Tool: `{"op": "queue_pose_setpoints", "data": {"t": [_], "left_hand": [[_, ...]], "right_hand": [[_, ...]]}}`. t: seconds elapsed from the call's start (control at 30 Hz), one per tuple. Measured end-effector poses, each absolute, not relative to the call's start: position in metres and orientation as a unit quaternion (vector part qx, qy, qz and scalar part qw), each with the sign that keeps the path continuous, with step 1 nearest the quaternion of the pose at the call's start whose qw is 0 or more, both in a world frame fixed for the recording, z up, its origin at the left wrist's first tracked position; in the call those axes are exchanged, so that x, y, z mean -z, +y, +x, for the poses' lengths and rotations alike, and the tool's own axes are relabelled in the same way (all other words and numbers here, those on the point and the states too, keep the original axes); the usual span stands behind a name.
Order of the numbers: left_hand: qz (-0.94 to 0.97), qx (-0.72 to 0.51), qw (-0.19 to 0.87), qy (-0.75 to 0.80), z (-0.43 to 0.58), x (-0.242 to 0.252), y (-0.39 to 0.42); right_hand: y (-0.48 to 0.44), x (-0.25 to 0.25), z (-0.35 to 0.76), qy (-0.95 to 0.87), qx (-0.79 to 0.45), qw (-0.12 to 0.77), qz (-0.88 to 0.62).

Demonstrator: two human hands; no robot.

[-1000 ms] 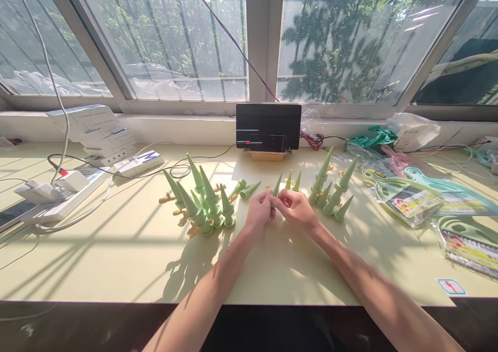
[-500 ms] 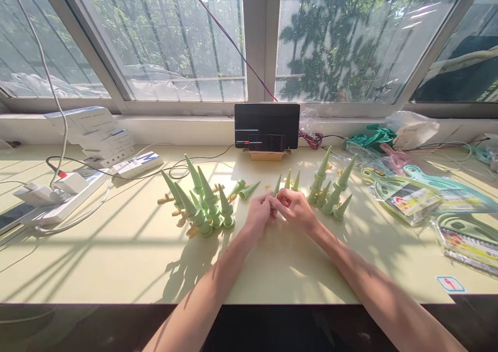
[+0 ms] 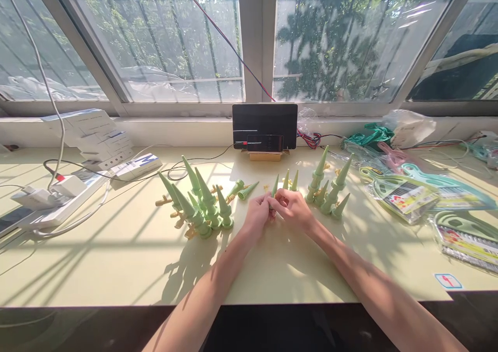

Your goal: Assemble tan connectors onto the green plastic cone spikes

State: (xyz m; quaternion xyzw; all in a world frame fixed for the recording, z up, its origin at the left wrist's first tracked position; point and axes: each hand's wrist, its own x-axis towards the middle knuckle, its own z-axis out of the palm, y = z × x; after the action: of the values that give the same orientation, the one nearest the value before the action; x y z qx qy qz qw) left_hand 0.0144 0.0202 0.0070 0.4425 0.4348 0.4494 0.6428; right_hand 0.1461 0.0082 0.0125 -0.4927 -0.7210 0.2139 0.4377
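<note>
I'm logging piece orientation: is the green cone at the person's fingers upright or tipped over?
Upright, leaning slightly: the green cone points its tip up above the left hand. Its lower end is mostly hidden.

Toward five o'clock from centre, the left hand hides the base of a slim green plastic cone; whether the right hand also grips it is unclear. Near four o'clock, a clear-wrapped, green-handled package runs off the edge.

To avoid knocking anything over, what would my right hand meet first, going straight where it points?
Likely your left hand, holding a green spike with your right hand; beyond, perhaps the green cone lying on its side, though depth is unclear.
</note>
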Motion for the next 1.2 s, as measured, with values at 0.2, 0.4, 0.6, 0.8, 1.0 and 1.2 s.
{"op": "queue_pose_setpoints", "data": {"t": [0.2, 0.4, 0.6, 0.8, 1.0, 1.2], "left_hand": [[0.45, -0.446, 0.63, 0.449, 0.015, -0.006, 0.02], [0.517, -0.449, 0.542, 0.487, 0.011, -0.014, 0.015], [0.612, -0.469, 0.39, 0.503, 0.008, -0.024, 0.012], [0.632, -0.465, 0.281, 0.552, 0.003, -0.018, 0.009], [0.715, -0.312, 0.127, 0.612, -0.003, -0.016, 0.002], [0.747, -0.216, 0.06, 0.626, -0.003, -0.017, 0.001]], "right_hand": [[0.009, -0.012, 0.146, -0.721, -0.22, 0.436, -0.492], [0.009, -0.015, 0.145, -0.704, -0.227, 0.449, -0.501], [0.012, -0.016, 0.147, -0.696, -0.25, 0.456, -0.495], [0.018, -0.012, 0.149, -0.683, -0.215, 0.457, -0.528], [0.022, -0.006, 0.152, -0.679, -0.188, 0.437, -0.559], [0.02, -0.006, 0.151, -0.689, -0.186, 0.424, -0.558]]}}
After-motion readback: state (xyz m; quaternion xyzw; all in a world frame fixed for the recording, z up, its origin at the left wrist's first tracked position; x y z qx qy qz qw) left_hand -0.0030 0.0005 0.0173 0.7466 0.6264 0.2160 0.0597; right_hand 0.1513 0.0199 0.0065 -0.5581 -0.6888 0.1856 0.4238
